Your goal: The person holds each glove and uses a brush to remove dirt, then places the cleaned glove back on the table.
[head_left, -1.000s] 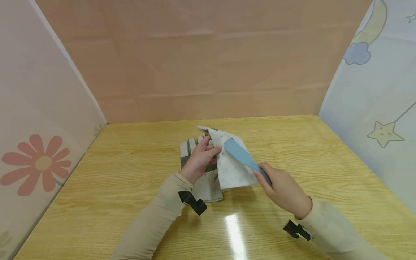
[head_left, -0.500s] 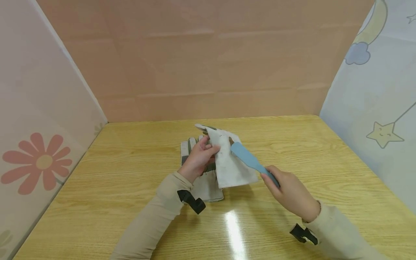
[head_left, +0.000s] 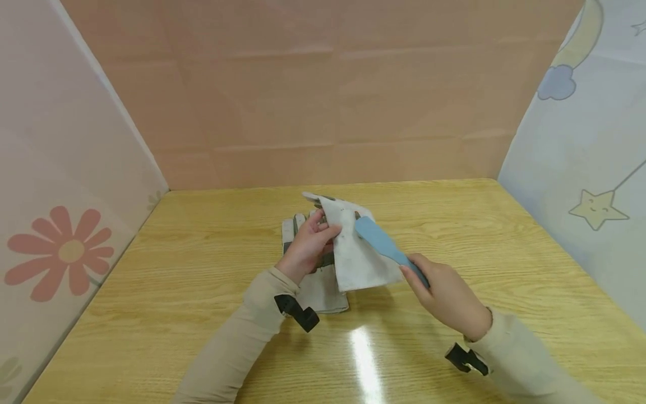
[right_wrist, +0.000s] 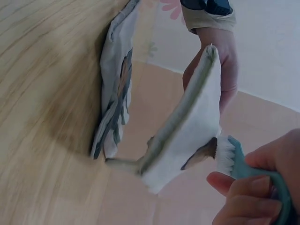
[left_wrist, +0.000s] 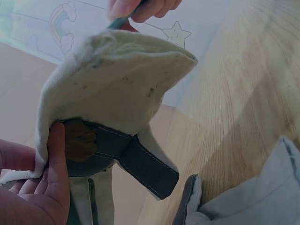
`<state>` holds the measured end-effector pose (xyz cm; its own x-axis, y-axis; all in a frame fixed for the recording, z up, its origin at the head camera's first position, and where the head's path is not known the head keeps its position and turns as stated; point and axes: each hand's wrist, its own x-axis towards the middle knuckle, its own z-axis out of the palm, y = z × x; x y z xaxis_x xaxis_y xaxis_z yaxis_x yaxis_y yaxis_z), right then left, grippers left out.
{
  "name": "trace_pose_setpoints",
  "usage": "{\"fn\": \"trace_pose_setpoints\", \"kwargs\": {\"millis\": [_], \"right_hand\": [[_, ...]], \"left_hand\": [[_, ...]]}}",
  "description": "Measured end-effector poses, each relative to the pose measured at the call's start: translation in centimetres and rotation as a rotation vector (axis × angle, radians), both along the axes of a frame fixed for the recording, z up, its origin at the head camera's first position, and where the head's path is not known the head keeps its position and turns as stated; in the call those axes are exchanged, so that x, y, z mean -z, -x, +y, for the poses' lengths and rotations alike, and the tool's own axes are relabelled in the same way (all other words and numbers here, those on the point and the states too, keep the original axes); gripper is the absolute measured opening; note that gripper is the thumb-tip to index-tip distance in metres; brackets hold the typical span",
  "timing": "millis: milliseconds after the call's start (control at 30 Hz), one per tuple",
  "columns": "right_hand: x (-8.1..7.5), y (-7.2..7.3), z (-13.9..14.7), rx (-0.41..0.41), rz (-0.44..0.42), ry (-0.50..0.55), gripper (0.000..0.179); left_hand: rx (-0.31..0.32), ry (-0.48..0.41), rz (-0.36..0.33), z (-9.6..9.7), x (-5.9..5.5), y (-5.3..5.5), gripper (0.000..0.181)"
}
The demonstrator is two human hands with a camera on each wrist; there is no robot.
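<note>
My left hand (head_left: 309, 247) pinches a white canvas work glove (head_left: 358, 258) between thumb and fingers, holding it raised and tilted above the table. Dark panels (left_wrist: 147, 166) and a brown patch (left_wrist: 79, 140) mark this glove in the left wrist view. A blue scrubbing brush (head_left: 381, 241) is gripped by its handle in my right hand (head_left: 451, 294). In the right wrist view its white bristles (right_wrist: 225, 154) meet the glove's face beside a brown area. Under the left hand, a second matching glove (head_left: 323, 292) lies on the table, partly covered by the raised one.
The wood-grain table (head_left: 202, 247) is bounded by an orange-brown back panel (head_left: 323, 95). Side walls stand left and right, with a printed flower (head_left: 70, 251) and a star (head_left: 598, 209). A black wrist mount (head_left: 298, 313) sits on the left sleeve.
The brush and right hand slid right and down along the raised glove, then came slightly back up and left. The left hand and its glove shifted only a little.
</note>
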<state>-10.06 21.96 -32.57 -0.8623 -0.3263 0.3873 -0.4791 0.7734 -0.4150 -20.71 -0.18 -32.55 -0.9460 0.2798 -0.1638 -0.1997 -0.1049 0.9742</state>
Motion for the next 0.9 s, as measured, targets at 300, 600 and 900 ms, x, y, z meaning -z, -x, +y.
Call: {"fn": "trace_pose_setpoints", "kwargs": {"millis": [300, 600, 900], "right_hand": [[-0.1, -0.1, 1.1, 0.031, -0.013, -0.046, 0.011], [-0.7, 0.2, 0.2, -0.007, 0.042, 0.048, 0.011], [0.0, 0.2, 0.3, 0.009, -0.023, -0.002, 0.011]], "left_hand": [[-0.024, 0.008, -0.011, -0.2, 0.1, 0.2, 0.051], [0.0, -0.003, -0.013, 0.0, 0.0, -0.1, 0.05], [-0.02, -0.014, -0.013, 0.0, 0.3, 0.0, 0.049]]}}
